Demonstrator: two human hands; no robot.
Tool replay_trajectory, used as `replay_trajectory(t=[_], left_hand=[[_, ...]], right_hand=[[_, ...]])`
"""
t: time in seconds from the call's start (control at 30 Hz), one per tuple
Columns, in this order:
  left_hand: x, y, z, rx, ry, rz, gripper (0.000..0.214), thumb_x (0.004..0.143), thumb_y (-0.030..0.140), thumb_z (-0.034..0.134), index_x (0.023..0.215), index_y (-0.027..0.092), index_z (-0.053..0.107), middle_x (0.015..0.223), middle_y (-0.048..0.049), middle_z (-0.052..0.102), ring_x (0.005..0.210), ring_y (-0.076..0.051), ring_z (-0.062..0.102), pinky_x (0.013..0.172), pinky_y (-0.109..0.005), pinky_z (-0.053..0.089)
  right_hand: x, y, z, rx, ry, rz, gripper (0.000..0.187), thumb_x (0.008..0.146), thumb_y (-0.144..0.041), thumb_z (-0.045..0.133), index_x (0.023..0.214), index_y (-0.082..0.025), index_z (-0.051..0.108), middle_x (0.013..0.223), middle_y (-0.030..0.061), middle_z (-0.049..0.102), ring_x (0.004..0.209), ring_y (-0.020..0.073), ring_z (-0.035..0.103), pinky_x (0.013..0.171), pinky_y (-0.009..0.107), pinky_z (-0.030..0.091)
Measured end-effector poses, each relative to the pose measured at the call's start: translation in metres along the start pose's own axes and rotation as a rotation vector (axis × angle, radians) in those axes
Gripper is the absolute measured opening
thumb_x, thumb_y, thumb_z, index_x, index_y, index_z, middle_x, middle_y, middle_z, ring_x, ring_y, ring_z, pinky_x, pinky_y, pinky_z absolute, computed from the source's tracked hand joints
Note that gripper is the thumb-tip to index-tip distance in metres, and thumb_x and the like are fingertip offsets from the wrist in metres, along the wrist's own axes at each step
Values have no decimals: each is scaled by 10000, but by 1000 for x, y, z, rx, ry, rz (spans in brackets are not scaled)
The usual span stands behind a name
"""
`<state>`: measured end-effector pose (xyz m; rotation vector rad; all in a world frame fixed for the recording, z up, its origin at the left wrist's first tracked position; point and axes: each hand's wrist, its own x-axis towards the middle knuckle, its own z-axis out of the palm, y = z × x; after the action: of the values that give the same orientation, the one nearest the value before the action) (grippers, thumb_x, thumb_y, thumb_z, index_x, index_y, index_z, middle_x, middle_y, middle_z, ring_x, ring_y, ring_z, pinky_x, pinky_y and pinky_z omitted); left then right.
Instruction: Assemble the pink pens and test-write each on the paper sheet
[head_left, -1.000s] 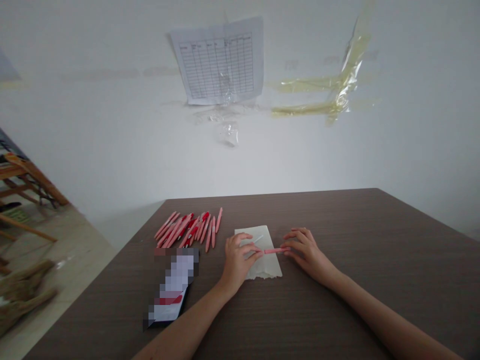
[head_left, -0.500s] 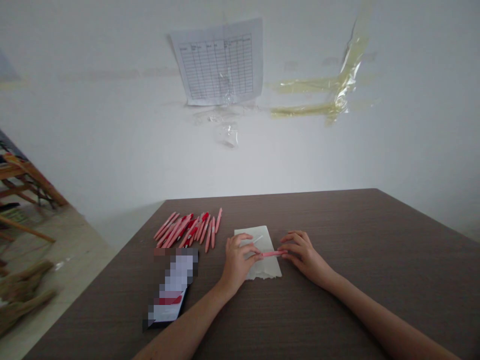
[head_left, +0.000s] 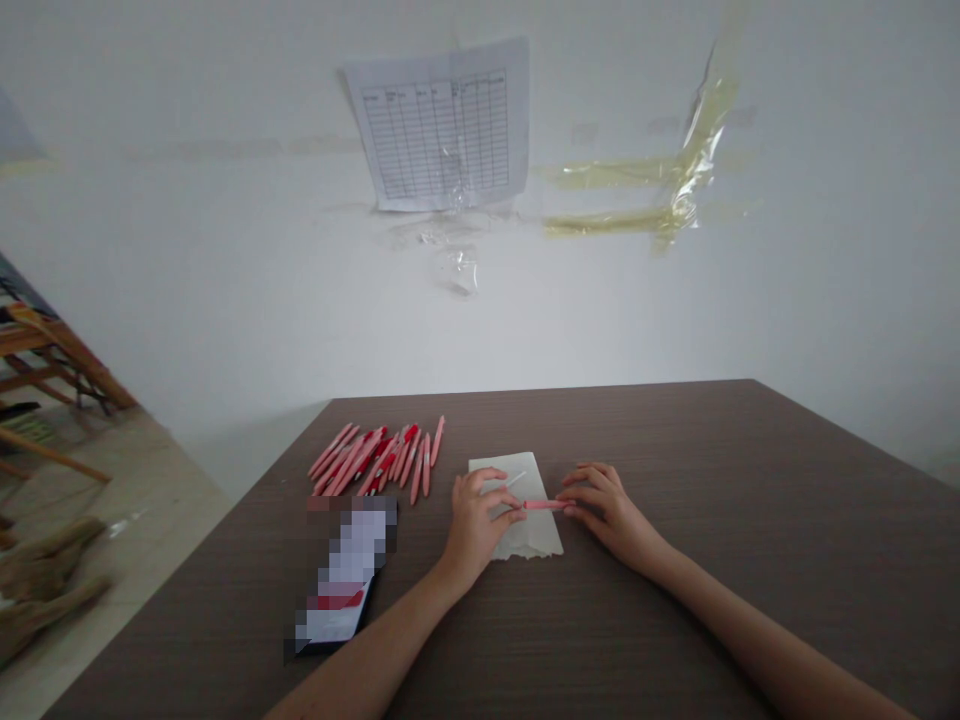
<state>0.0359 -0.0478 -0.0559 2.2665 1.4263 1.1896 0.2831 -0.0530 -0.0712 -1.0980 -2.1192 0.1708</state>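
Note:
A slim pink pen is held level between both hands above the paper. At its left end, my left hand pinches it between thumb and fingertips. My right hand grips the right end with its fingertips, the other fingers loosely curled. Underneath lies a small pale sheet of paper with a ragged near edge, partly covered by my left hand. A thin whitish stick shows by the left index finger; whether it rests on the paper or touches the finger, I cannot tell.
Several pink and red pens lie in a loose pile at the table's back left. Nearer me is a phone, its screen pixelated. The brown table meets a white wall bearing a taped printed sheet. Wooden furniture stands at far left.

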Motion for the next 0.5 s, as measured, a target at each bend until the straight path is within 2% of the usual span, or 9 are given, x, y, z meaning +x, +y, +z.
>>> replay_trajectory(t=[0.2, 0.4, 0.5], left_hand=[[-1, -5, 3, 25, 32, -11, 116, 676, 198, 840, 699, 271, 753, 1091, -34, 677, 1069, -258, 614, 1025, -544, 401], [-1, -11, 6, 82, 64, -32, 108, 666, 219, 847, 698, 278, 763, 1071, -40, 687, 1062, -281, 600, 970, -526, 415], [-2, -12, 7, 92, 72, -32, 102, 675, 216, 839, 696, 280, 763, 1075, -34, 685, 1060, -280, 594, 965, -525, 412]], right_hand=[[1, 4, 4, 64, 36, 64, 169, 917, -312, 589, 999, -292, 735, 1102, 75, 661, 1148, 273, 512, 1016, 488, 409], [3, 16, 5, 155, 208, 222, 214, 898, -410, 575, 928, -283, 745, 1082, 70, 693, 1136, 280, 533, 1022, 511, 380], [3, 20, 4, 215, 234, 287, 239, 877, -444, 580, 919, -280, 749, 1077, 70, 705, 1123, 283, 551, 1015, 508, 383]])
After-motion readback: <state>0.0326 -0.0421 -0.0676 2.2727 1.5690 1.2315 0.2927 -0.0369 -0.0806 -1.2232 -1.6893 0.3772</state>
